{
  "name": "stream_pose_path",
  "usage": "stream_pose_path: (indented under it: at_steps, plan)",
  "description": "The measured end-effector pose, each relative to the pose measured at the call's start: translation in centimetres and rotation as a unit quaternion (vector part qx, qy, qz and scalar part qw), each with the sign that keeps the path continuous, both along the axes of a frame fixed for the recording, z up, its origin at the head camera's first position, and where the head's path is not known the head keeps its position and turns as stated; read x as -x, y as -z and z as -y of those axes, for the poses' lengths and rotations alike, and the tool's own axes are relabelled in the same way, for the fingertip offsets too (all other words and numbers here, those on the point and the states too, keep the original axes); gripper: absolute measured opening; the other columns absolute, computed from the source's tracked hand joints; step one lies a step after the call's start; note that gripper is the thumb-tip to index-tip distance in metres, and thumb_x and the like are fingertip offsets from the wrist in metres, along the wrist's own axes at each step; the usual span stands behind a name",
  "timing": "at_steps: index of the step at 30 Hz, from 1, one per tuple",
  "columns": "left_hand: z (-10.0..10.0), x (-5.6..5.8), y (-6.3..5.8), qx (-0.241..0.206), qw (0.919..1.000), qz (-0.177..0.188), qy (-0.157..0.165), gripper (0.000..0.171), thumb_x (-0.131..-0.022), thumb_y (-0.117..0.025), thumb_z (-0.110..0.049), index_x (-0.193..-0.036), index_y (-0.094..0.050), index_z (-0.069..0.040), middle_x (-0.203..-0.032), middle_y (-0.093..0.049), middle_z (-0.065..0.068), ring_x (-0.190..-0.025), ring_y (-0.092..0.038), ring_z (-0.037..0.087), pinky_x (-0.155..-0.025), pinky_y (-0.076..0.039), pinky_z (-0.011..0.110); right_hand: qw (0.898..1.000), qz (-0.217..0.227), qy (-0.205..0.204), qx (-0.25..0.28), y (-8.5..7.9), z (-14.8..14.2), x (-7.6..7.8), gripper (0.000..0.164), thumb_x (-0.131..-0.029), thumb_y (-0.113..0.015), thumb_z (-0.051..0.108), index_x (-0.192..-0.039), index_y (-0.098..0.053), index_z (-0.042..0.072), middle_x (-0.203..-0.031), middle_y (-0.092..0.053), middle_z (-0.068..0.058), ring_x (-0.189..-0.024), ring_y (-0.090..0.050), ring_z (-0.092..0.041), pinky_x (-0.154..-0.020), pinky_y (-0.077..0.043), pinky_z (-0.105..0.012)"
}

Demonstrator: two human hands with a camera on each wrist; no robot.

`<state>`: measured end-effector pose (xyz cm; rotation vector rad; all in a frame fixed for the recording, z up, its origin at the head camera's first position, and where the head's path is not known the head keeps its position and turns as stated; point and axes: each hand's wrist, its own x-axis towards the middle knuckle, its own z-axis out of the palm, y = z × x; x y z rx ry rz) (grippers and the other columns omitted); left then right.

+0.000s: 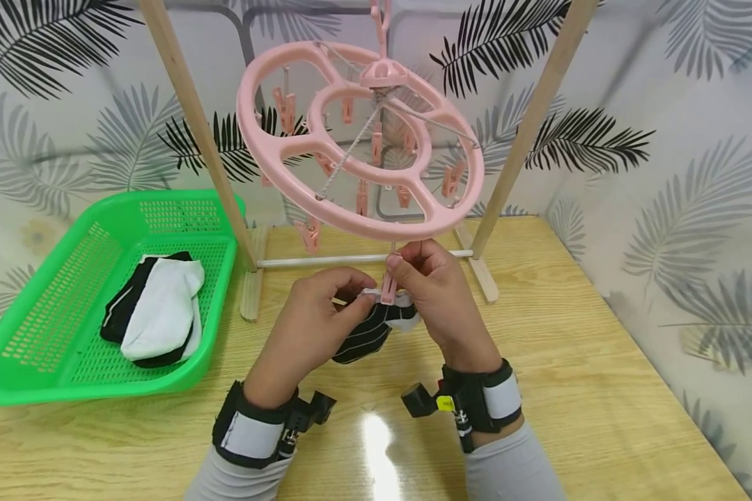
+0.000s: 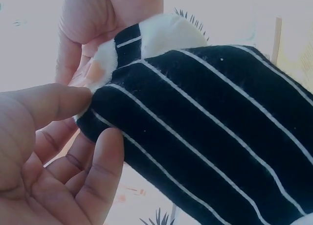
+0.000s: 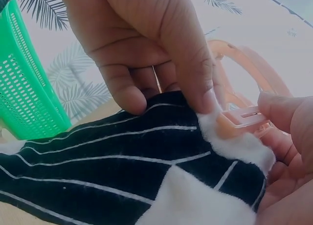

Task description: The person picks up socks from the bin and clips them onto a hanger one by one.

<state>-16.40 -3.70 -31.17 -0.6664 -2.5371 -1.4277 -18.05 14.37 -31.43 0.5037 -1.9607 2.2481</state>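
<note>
A black sock with white stripes and white patches (image 1: 363,339) hangs below the pink rack's near rim. My left hand (image 1: 313,316) pinches its white cuff edge between thumb and fingers, clearest in the left wrist view, where the striped sock (image 2: 195,122) stretches to the right. With thumb and fingers, my right hand (image 1: 445,299) grips a pink clothespin (image 1: 389,287) that hangs from the rim. In the right wrist view, the tip of the clothespin (image 3: 244,118) lies over the white cuff (image 3: 217,139). How firmly its jaws hold the cloth cannot be made out.
The round pink drying rack (image 1: 363,226) hangs tilted above my hands, with several clothespins dangling. Wooden posts (image 1: 203,139) and a white crossbar (image 1: 319,261) stand behind. On the left, a green basket (image 1: 216,341) holds black and white socks (image 1: 163,306).
</note>
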Motion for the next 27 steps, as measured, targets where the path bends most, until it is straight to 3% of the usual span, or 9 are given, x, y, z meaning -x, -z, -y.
stream_pose_path:
  at_steps: [7,15,18,20,23,25,27]
  plan:
    - [-0.01,-0.06,-0.09,0.000,0.9999,-0.004,-0.012,0.012,-0.093,-0.069,-0.012,-0.104,-0.072,-0.010,-0.095,-0.069,0.000,-0.086,-0.063,0.013,-0.072,-0.056,0.034,0.999,-0.016,-0.031,-0.002,0.12,-0.21,0.15,0.003,-0.099,-0.058,0.003,-0.101,-0.055,0.002,-0.085,-0.057,-0.008,-0.069,-0.059,-0.019,-0.061,-0.049,-0.027]
    - [-0.02,0.04,-0.15,0.002,0.9998,-0.014,-0.013,0.012,-0.093,-0.069,-0.012,-0.105,-0.073,-0.009,-0.097,-0.070,0.000,-0.087,-0.064,0.013,-0.071,-0.055,0.034,0.998,-0.032,-0.058,-0.006,0.28,-0.45,0.48,0.025,-0.096,-0.064,0.025,-0.104,-0.054,0.003,-0.089,-0.055,-0.008,-0.072,-0.058,-0.019,-0.065,-0.051,-0.028]
    - [-0.03,0.03,-0.14,-0.003,0.9994,-0.029,-0.019,0.013,-0.093,-0.069,-0.013,-0.105,-0.072,-0.008,-0.099,-0.070,0.001,-0.090,-0.064,0.014,-0.071,-0.056,0.034,0.998,-0.030,-0.060,-0.004,0.24,-0.46,0.46,0.023,-0.097,-0.064,0.022,-0.105,-0.054,0.002,-0.089,-0.054,-0.008,-0.072,-0.058,-0.019,-0.065,-0.051,-0.027]
    - [0.02,-0.03,-0.09,-0.007,0.9978,-0.057,-0.032,0.012,-0.093,-0.070,-0.014,-0.103,-0.072,-0.008,-0.099,-0.069,0.002,-0.091,-0.064,0.015,-0.071,-0.056,0.034,0.998,-0.027,-0.061,-0.003,0.26,-0.44,0.44,0.020,-0.098,-0.063,0.019,-0.105,-0.054,0.002,-0.090,-0.054,-0.008,-0.072,-0.057,-0.018,-0.066,-0.050,-0.028]
    - [0.17,-0.10,-0.13,-0.021,0.9884,-0.140,-0.053,0.009,-0.091,-0.072,-0.012,-0.098,-0.072,-0.006,-0.097,-0.069,0.005,-0.091,-0.064,0.018,-0.071,-0.056,0.034,0.998,-0.024,-0.061,-0.003,0.34,-0.44,0.49,0.023,-0.097,-0.065,0.020,-0.106,-0.054,0.002,-0.090,-0.054,-0.009,-0.071,-0.057,-0.019,-0.066,-0.051,-0.028]
    - [0.33,-0.21,-0.35,-0.033,0.9748,-0.211,-0.066,0.008,-0.090,-0.072,-0.009,-0.095,-0.072,-0.003,-0.095,-0.068,0.007,-0.088,-0.063,0.020,-0.071,-0.056,0.033,0.998,-0.023,-0.059,-0.004,0.41,-0.37,0.53,0.028,-0.095,-0.067,0.025,-0.106,-0.055,0.002,-0.089,-0.055,-0.009,-0.071,-0.057,-0.019,-0.065,-0.051,-0.028]
    - [0.44,-0.37,-0.76,-0.050,0.9559,-0.281,-0.070,0.007,-0.088,-0.072,-0.007,-0.091,-0.071,-0.001,-0.092,-0.067,0.010,-0.086,-0.062,0.023,-0.073,-0.054,0.035,0.998,-0.023,-0.058,-0.005,0.44,-0.22,0.60,0.032,-0.093,-0.068,0.028,-0.106,-0.055,0.002,-0.090,-0.055,-0.009,-0.071,-0.057,-0.019,-0.065,-0.051,-0.028]
